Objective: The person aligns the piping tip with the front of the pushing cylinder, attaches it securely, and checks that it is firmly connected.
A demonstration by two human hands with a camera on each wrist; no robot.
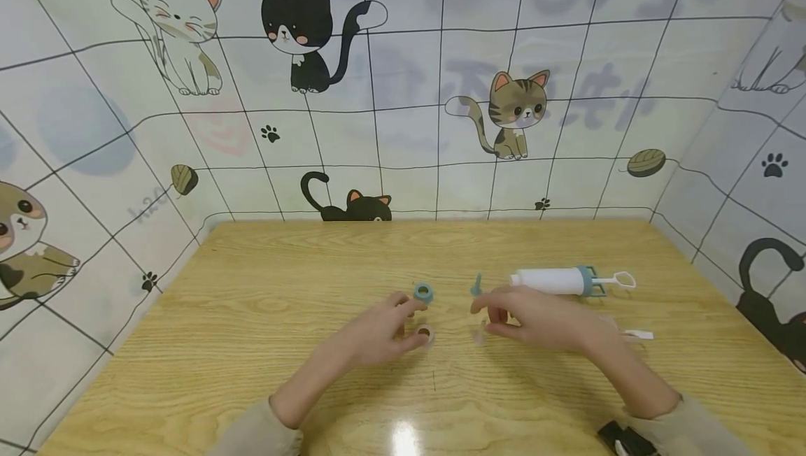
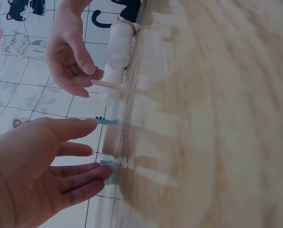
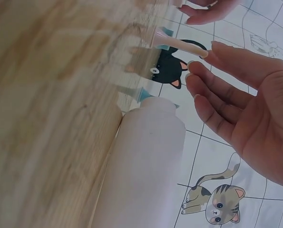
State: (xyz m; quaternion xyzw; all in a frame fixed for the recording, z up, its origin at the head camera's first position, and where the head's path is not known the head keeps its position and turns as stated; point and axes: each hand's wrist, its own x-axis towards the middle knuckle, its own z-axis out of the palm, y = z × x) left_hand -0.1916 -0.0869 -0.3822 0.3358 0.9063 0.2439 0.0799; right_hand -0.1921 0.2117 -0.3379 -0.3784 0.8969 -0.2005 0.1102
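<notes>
Two loose-fingered hands over grained wood, near teal ring and flared nozzle.

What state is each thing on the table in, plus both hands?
White cylinder: lying on its side, looped handle sticking out
Teal ring: loose, opening up
Pale ring: loose, partly covered by left thumb
Teal nozzle: upright, narrow end up
Pale nozzle: upright, narrow end up
Left hand: open, by the rings
Right hand: fingers loosely bent, by pale nozzle
</notes>
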